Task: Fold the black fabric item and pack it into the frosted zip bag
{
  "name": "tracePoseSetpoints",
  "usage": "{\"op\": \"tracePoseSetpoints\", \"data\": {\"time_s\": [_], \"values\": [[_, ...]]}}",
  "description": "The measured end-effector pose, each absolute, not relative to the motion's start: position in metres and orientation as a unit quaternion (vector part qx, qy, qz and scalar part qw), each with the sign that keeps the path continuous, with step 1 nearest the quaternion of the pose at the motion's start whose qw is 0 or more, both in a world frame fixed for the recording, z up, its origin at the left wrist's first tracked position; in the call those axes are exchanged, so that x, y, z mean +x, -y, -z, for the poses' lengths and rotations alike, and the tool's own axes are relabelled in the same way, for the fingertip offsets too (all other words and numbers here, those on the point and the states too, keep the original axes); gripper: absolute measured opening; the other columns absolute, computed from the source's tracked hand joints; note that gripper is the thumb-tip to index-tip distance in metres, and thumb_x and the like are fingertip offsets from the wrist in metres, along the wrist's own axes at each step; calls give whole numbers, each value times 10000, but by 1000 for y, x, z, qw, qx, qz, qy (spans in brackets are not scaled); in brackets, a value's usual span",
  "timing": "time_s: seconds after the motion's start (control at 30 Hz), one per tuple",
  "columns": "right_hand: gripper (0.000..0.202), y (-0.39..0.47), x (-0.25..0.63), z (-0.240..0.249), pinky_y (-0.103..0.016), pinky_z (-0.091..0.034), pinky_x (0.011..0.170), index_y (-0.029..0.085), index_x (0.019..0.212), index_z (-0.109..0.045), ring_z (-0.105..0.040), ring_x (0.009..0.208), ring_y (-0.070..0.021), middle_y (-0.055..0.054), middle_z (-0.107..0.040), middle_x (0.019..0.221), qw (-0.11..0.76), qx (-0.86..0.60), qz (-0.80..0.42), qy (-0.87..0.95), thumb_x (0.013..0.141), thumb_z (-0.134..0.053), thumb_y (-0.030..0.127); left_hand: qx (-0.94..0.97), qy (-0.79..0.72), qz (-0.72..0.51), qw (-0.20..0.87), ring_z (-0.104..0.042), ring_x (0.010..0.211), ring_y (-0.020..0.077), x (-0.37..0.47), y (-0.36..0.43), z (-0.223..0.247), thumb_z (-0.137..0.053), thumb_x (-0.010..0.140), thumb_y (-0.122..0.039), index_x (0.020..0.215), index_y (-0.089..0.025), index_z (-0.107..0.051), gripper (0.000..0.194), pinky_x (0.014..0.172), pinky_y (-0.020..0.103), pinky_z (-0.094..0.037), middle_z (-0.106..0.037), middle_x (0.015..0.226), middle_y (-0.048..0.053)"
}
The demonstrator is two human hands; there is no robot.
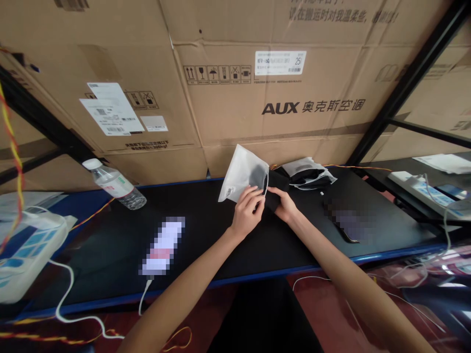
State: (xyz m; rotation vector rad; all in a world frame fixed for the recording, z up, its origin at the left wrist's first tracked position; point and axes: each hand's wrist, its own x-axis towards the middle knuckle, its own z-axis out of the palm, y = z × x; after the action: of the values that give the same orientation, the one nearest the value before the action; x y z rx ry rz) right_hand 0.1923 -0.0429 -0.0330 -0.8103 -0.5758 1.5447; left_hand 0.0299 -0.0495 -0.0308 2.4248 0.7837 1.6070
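A white, partly see-through pouch [235,169] with a small barcode label is tilted up above the black tabletop, its open mouth facing right. My left hand [248,208] is closed on the pouch near that mouth. My right hand [285,203] grips a black, soft-looking item [275,189] at the pouch's opening; part of a dark shape shows through the pouch wall. Whether the black item is one piece or folded I cannot tell. Just behind my right hand lie more white pouches [300,166] with black contents showing at their mouths.
A water bottle [114,184] leans at the back left. One phone [164,245] with a cable lies at the left, another [346,223] at the right. Large cardboard boxes [228,113] stand behind the black tabletop [206,235]. Power strips [33,250] and loose cables flank it.
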Motion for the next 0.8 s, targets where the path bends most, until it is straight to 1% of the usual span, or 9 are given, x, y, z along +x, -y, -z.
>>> {"op": "tracePoseSetpoints", "data": {"time_s": [0.17,0.27,0.37,0.47,0.53,0.6,0.7,0.73,0.8], "values": [[173,47,197,26,-395,-628,876,175,869,-732,-750,956,-284,-77,-790,897,570,-339,-696,274,734,-729,283,830,-214,-508,80,-616,1288,296,20,55,18,-593,932,-314,1211,-228,-686,306,1162,587,-442,-705,1287,105],[178,49,198,23,-397,-637,849,181,874,-729,-752,941,-289,-74,-791,887,575,-358,-689,258,722,-720,272,811,-204,-546,49,-609,1285,307,15,57,16,-542,957,-341,1240,-225,-670,331,1125,569,-465,-685,1302,120],[168,47,199,22,-407,-643,846,199,880,-715,-753,931,-285,-66,-790,897,616,-370,-655,235,734,-711,282,753,-247,-610,17,-613,1241,302,12,55,19,-495,995,-384,1181,-224,-672,303,1067,523,-494,-669,1268,136],[154,43,202,24,-424,-647,848,209,856,-698,-756,919,-287,-67,-786,891,644,-376,-628,224,741,-719,309,656,-359,-661,60,-653,1052,247,11,46,24,-471,1019,-454,1008,-214,-647,298,944,432,-540,-674,1071,111],[168,42,203,26,-426,-648,852,211,843,-692,-757,914,-289,-70,-783,879,647,-381,-618,234,743,-733,341,532,-467,-694,134,-652,905,213,9,35,27,-490,997,-548,922,-210,-595,362,840,380,-553,-648,929,78],[190,41,202,27,-419,-647,857,211,842,-691,-758,902,-284,-70,-780,870,643,-384,-615,245,745,-741,367,432,-527,-683,263,-655,826,203,7,23,27,-492,957,-652,938,-210,-583,452,770,361,-555,-644,872,63],[199,42,198,28,-400,-646,859,205,872,-703,-758,871,-265,-62,-783,883,634,-390,-622,244,737,-756,341,442,-454,-587,504,-701,973,246,7,14,24,-432,938,-735,1090,-232,-639,565,817,403,-570,-719,1061,100],[212,42,196,28,-392,-644,865,204,897,-709,-758,868,-256,-58,-787,905,635,-393,-619,244,727,-770,314,451,-412,-560,561,-695,1060,261,9,14,23,-468,934,-716,1130,-247,-653,540,860,422,-568,-723,1157,98],[278,44,191,28,-389,-639,885,206,957,-718,-758,879,-249,-51,-793,968,644,-395,-605,253,704,-813,269,442,-355,-539,623,-658,1197,276,14,18,22,-654,886,-583,1166,-259,-675,429,939,434,-554,-703,1289,74]]}}
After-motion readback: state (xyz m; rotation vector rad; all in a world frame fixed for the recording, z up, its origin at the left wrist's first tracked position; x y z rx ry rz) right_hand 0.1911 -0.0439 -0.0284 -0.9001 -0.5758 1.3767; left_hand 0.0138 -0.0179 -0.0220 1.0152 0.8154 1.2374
